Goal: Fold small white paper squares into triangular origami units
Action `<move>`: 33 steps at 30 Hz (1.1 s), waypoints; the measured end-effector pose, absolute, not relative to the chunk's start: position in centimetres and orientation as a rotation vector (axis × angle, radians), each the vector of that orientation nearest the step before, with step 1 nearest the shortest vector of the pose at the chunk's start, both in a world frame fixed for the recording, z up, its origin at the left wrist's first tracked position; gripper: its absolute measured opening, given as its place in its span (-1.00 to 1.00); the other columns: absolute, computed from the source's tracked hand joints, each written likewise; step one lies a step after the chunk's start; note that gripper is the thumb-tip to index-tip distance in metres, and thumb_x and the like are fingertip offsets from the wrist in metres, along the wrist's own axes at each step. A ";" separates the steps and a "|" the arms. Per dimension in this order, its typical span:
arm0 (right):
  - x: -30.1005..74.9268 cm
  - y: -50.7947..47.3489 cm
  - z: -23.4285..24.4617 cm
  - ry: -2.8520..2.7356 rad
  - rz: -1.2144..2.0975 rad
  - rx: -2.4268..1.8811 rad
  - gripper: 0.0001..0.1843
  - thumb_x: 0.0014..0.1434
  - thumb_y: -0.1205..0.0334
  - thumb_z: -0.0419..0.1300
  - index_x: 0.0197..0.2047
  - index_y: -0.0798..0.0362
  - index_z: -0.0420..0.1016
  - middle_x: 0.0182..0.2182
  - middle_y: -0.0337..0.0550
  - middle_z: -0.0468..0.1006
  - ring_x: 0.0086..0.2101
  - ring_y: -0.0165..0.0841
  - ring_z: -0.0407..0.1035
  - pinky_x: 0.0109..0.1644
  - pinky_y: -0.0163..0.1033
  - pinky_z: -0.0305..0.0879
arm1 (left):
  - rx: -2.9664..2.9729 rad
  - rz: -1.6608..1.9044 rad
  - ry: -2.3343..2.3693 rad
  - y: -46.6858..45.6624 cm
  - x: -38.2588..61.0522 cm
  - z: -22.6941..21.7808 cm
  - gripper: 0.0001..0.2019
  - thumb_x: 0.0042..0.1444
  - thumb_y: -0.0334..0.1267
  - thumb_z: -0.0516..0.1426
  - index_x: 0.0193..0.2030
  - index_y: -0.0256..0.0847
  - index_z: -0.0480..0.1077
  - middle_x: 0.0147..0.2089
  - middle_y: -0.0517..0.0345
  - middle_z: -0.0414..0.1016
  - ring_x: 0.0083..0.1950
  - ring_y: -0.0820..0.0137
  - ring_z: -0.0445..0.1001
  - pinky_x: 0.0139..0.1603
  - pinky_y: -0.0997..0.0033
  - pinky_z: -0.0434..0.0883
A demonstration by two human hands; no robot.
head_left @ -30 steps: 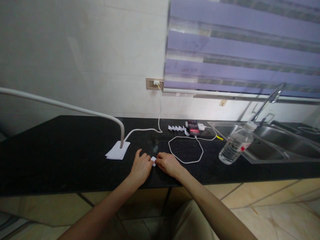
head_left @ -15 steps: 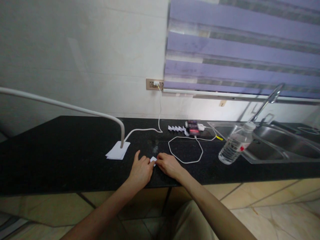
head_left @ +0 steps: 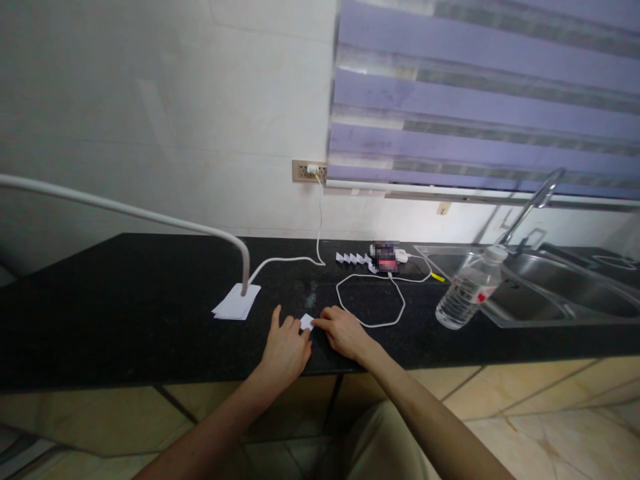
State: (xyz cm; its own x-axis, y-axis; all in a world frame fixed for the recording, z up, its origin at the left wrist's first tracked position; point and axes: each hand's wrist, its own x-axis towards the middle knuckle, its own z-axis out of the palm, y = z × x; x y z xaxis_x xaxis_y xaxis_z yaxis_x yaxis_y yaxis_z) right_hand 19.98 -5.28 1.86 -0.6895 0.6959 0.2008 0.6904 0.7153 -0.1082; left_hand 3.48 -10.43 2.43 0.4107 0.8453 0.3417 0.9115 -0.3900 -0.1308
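Observation:
A small folded piece of white paper lies on the black counter near its front edge, between my two hands. My left hand holds it down from the left with curled fingertips, its thumb sticking out away from the paper. From the other side my right hand presses the paper's right corner with the index finger, the other fingers bent in. To the left lies a stack of white paper sheets. Several small folded paper pieces stand in a row farther back.
A thick white flexible arm reaches down onto the stack. Behind my right hand, a white cable loops near a blurred-out device. A water bottle stands before the steel sink. The counter's front edge runs close to me.
My hands have drawn slightly apart, so more of the folded paper shows. The left fingers have slid a little toward me; the right index finger is now straighter at the corner.

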 end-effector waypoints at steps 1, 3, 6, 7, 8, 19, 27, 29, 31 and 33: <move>19.7 -5.4 1.9 -2.707 0.016 -1.116 -0.65 0.16 0.41 -0.03 -0.04 0.00 0.41 -0.24 -0.10 0.38 -0.21 -0.34 0.21 -0.13 -0.29 0.14 | -2.375 -0.318 -1.532 -10.4 3.5 2.4 -0.75 0.06 -0.21 0.03 -0.23 -0.20 0.48 -0.32 0.02 0.46 -0.16 0.22 0.33 0.18 -0.07 -0.14; 19.3 -5.6 1.8 -2.709 0.013 -1.136 -0.68 0.16 0.40 -0.03 -0.08 0.03 0.44 -0.24 -0.08 0.38 -0.21 -0.34 0.20 -0.13 -0.29 0.13 | -2.378 -0.331 -1.543 -10.4 3.5 2.4 -0.76 0.06 -0.21 0.03 -0.22 -0.18 0.48 -0.32 0.02 0.46 -0.15 0.22 0.33 0.18 -0.07 -0.13; 19.2 -5.5 1.1 -2.649 0.076 -1.166 -0.66 0.14 0.44 -0.03 -0.10 0.02 0.46 -0.24 -0.10 0.39 -0.21 -0.35 0.19 -0.12 -0.29 0.13 | -2.379 -0.362 -1.567 -10.4 3.4 2.4 -0.76 0.06 -0.21 0.03 -0.23 -0.17 0.48 -0.32 0.02 0.45 -0.16 0.23 0.32 0.17 -0.07 -0.12; 19.2 -5.4 0.8 -2.614 0.103 -1.184 -0.64 0.13 0.46 -0.03 -0.10 0.02 0.46 -0.23 -0.11 0.40 -0.21 -0.36 0.20 -0.12 -0.30 0.13 | -2.381 -0.374 -1.575 -10.4 3.4 2.4 -0.76 0.06 -0.21 0.03 -0.22 -0.17 0.48 -0.31 0.02 0.45 -0.15 0.23 0.32 0.17 -0.07 -0.12; 19.3 -5.2 0.6 -2.578 0.128 -1.207 -0.63 0.12 0.48 -0.03 -0.10 0.01 0.47 -0.23 -0.12 0.41 -0.21 -0.37 0.20 -0.11 -0.30 0.13 | -2.385 -0.383 -1.581 -10.5 3.4 2.4 -0.76 0.06 -0.21 0.04 -0.22 -0.16 0.48 -0.31 0.02 0.45 -0.15 0.23 0.32 0.17 -0.08 -0.11; 18.9 -5.9 2.3 -2.680 -0.029 -1.265 -0.65 0.15 0.38 -0.04 -0.06 -0.06 0.42 -0.25 -0.11 0.39 -0.23 -0.32 0.21 -0.22 -0.29 0.15 | -2.418 -0.374 -1.554 -10.4 3.3 2.6 -0.77 0.06 -0.24 0.02 -0.23 -0.18 0.46 -0.30 0.04 0.44 -0.14 0.24 0.32 0.17 -0.05 -0.09; 17.9 -6.2 2.2 -2.705 -0.052 -1.324 -0.70 0.16 0.33 -0.02 -0.12 -0.04 0.46 -0.25 -0.06 0.36 -0.22 -0.28 0.19 -0.23 -0.27 0.18 | -2.408 -0.413 -1.482 -9.5 3.1 2.1 -0.79 0.07 -0.25 0.02 -0.25 -0.23 0.43 -0.31 0.02 0.41 -0.14 0.23 0.30 0.16 -0.01 -0.07; 18.0 -6.2 2.2 -2.696 -0.050 -1.327 -0.69 0.17 0.33 -0.04 -0.11 -0.04 0.46 -0.25 -0.05 0.36 -0.21 -0.29 0.19 -0.21 -0.26 0.17 | -2.408 -0.398 -1.460 -9.5 2.8 1.8 -0.79 0.07 -0.24 0.02 -0.24 -0.22 0.43 -0.29 0.03 0.40 -0.13 0.23 0.29 0.17 -0.02 -0.09; 18.2 -6.2 2.1 -2.689 -0.054 -1.321 -0.68 0.18 0.34 -0.05 -0.11 -0.04 0.45 -0.25 -0.06 0.36 -0.21 -0.29 0.18 -0.20 -0.26 0.17 | -2.419 -0.403 -1.462 -9.5 2.4 1.6 -0.77 0.08 -0.23 0.01 -0.19 -0.21 0.41 -0.26 0.04 0.40 -0.13 0.25 0.30 0.17 -0.02 -0.08; 18.3 -6.2 2.0 -2.684 -0.061 -1.314 -0.68 0.18 0.34 -0.06 -0.11 -0.05 0.45 -0.25 -0.06 0.36 -0.22 -0.29 0.18 -0.21 -0.25 0.17 | -2.443 -0.431 -1.477 -9.7 1.8 1.3 -0.75 0.10 -0.24 0.00 -0.11 -0.18 0.37 -0.20 0.06 0.40 -0.12 0.27 0.30 0.16 0.00 -0.05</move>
State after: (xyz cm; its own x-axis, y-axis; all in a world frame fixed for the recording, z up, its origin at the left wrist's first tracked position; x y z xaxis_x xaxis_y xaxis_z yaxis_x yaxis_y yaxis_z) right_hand 18.28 -6.21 1.97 -0.6040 0.7818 0.1548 0.7881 0.6148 -0.0305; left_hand 1.81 -9.66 1.30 0.4413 0.8141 0.3774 0.8893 -0.4529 -0.0631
